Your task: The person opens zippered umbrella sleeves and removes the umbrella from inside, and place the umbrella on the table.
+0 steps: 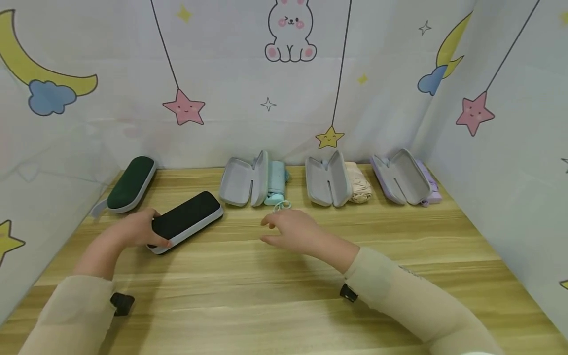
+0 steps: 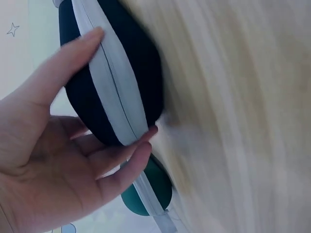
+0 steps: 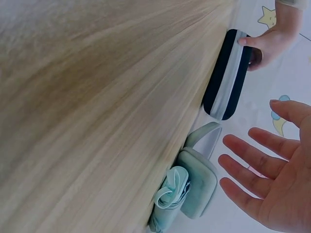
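Observation:
My left hand grips the near left end of a closed black zip case with a pale grey zip band. In the left wrist view the thumb presses on that band and the fingers curl under the end. Whether the case is fully on the table cannot be told. My right hand hovers over the table holding nothing, its fingers spread in the right wrist view. Nearest to it are a folded mint umbrella with a cord loop and an open mint case with grey lining.
A closed dark green case lies at the back left. Toward the back right stand two more open cases, one grey-lined beside a folded beige umbrella, one lilac beside a folded lilac umbrella. A printed curtain borders the table.

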`<control>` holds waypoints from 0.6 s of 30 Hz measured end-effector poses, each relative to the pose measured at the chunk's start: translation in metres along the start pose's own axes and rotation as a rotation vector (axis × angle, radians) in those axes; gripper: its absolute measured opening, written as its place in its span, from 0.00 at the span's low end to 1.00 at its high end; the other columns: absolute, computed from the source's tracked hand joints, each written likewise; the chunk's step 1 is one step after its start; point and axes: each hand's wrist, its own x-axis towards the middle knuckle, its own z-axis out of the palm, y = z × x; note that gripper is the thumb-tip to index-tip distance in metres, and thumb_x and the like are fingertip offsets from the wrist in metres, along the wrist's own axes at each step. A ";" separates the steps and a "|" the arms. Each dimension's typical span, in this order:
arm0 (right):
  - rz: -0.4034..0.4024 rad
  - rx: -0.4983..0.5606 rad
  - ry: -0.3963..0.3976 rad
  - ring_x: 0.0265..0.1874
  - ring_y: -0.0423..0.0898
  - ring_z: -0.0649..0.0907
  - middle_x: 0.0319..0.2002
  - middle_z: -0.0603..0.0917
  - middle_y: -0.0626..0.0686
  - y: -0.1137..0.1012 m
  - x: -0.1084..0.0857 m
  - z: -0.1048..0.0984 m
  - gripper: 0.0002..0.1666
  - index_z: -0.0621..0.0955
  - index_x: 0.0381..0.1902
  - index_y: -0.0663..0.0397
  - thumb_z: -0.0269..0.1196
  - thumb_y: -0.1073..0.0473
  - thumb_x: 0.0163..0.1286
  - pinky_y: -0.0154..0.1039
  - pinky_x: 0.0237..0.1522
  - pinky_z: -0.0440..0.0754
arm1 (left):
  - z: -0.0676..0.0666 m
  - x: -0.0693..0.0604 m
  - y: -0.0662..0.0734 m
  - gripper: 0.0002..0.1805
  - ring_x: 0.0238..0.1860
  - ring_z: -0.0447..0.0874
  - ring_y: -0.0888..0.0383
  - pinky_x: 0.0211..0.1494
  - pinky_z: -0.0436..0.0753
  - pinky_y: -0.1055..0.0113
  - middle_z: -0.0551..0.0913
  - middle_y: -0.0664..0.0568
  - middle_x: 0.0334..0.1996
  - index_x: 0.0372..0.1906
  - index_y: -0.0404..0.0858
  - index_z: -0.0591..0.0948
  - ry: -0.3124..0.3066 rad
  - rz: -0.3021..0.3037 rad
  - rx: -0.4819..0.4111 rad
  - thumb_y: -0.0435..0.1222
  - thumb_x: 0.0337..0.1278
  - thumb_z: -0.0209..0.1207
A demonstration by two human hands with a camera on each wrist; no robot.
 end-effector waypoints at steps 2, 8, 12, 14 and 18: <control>0.006 0.002 0.002 0.49 0.46 0.82 0.49 0.84 0.49 0.001 -0.001 0.001 0.25 0.79 0.59 0.50 0.60 0.43 0.71 0.45 0.51 0.78 | 0.002 -0.002 0.002 0.57 0.48 0.76 0.35 0.50 0.75 0.43 0.75 0.26 0.49 0.58 0.15 0.65 0.004 0.029 0.009 0.58 0.36 0.74; 0.016 -0.016 0.001 0.50 0.46 0.82 0.49 0.84 0.49 0.003 -0.002 0.000 0.25 0.79 0.59 0.49 0.60 0.43 0.71 0.45 0.51 0.78 | 0.008 -0.007 0.011 0.53 0.46 0.77 0.40 0.48 0.76 0.46 0.78 0.33 0.46 0.56 0.20 0.68 -0.003 0.082 0.009 0.58 0.35 0.74; 0.006 -0.010 0.004 0.49 0.47 0.82 0.49 0.84 0.50 0.002 -0.001 -0.001 0.25 0.80 0.59 0.50 0.60 0.44 0.71 0.46 0.50 0.78 | 0.013 -0.010 0.020 0.54 0.46 0.77 0.42 0.48 0.76 0.47 0.78 0.33 0.47 0.57 0.21 0.67 -0.034 0.083 -0.019 0.58 0.34 0.75; 0.004 -0.004 0.007 0.49 0.47 0.81 0.50 0.84 0.51 0.002 -0.001 -0.001 0.24 0.80 0.58 0.51 0.61 0.44 0.71 0.46 0.50 0.78 | 0.015 -0.010 0.026 0.54 0.45 0.78 0.43 0.48 0.77 0.48 0.78 0.34 0.47 0.57 0.22 0.67 -0.037 0.093 -0.020 0.57 0.34 0.75; 0.009 -0.010 0.009 0.52 0.47 0.81 0.52 0.83 0.50 0.002 -0.001 0.000 0.24 0.80 0.57 0.51 0.61 0.44 0.70 0.46 0.52 0.77 | 0.017 -0.010 0.038 0.53 0.45 0.78 0.45 0.48 0.77 0.49 0.78 0.36 0.47 0.58 0.22 0.67 -0.049 0.113 0.003 0.57 0.33 0.75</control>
